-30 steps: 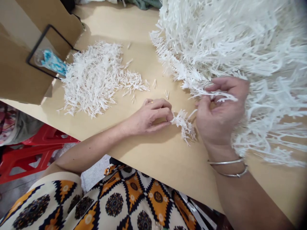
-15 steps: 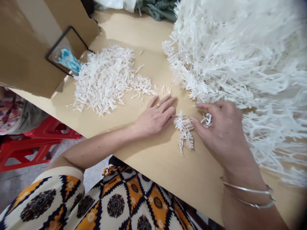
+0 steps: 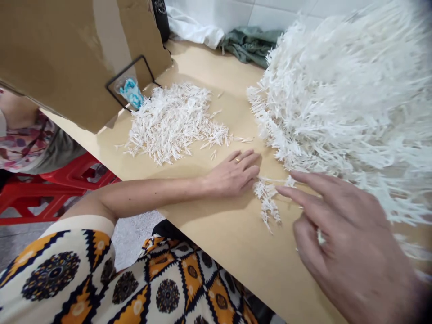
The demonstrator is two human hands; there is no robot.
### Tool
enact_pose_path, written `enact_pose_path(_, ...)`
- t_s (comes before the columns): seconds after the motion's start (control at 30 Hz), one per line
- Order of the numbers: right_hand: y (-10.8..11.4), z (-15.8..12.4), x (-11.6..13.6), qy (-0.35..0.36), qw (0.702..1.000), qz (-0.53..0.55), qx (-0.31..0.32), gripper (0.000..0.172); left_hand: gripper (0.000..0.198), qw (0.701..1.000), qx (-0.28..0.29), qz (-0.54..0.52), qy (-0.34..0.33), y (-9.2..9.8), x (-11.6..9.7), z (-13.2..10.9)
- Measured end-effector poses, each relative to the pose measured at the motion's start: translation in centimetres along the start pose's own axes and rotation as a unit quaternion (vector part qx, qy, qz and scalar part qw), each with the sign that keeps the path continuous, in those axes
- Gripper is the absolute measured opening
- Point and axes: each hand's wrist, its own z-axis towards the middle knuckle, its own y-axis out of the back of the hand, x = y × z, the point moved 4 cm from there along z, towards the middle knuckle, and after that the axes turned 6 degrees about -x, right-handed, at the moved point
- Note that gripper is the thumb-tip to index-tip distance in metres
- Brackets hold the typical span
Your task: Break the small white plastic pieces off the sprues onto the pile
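My left hand [image 3: 236,173] lies flat on the tan table [image 3: 229,243], fingers stretched out, its fingertips against a small cluster of white plastic sprigs [image 3: 268,200]. My right hand [image 3: 344,238] hovers close to the camera with its fingers spread, the index finger pointing toward that cluster. A tiny white bit shows between its fingers. A huge heap of white plastic sprigs [image 3: 337,103] fills the right side, just beyond my right hand. A smaller, flatter pile of cut white pieces [image 3: 175,121] lies beyond my left hand.
A cardboard box [image 3: 67,58] stands at the left, with a black wire frame and a blue-and-white packet [image 3: 131,92] against it. Green cloth [image 3: 249,42] and white cloth [image 3: 195,27] lie at the back. Red plastic stools [image 3: 67,180] and another person's clothing [image 3: 30,135] are left of the table.
My right hand let go of the sprig strand, dropped to the table, then drew back toward me with fingers spread. My left hand flattened beside the small cluster. The view tilted upward.
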Motion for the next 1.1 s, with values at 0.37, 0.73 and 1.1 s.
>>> enact_pose_path(0.37,-11.3,0.9,-2.1,-0.116,0.989,0.092,-0.022,0.077,0.016,0.954,-0.150,-0.130,0.226,2.6,6.6,0.2)
enact_pose_path(0.73,-12.1,1.5,-4.5,-0.153,0.972,0.152,-0.089,0.070,0.050,0.882,-0.108,-0.426,0.169,3.3,6.4,0.3)
enact_pose_path(1.1,-12.5,1.0,-5.9,-0.291,0.888,0.331,-0.134,0.025,0.046,0.893,-0.107,-0.404,0.166,2.9,6.5,0.4)
